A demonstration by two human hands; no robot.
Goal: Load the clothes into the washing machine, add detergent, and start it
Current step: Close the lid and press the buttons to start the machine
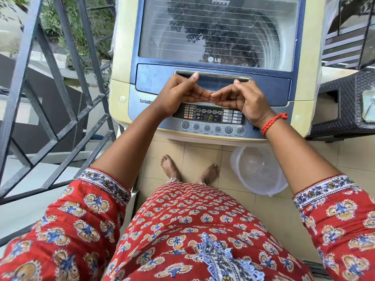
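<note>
Both empty: left hand (182,94) and right hand (241,98) curled, fingertips meeting, thumbs hooked at the lid handle (213,76) along the front edge of the closed lid (219,31). LG washing machine (125,57) lit, dim laundry seemingly inside. Probably best lifted evenly with both thumbs, palms clear of the control panel (211,115) buttons.

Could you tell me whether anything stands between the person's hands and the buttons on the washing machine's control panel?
Nothing visible does. The left hand and right hand rest at the lid handle, just above the control panel, and the row of round buttons lies uncovered.
</note>
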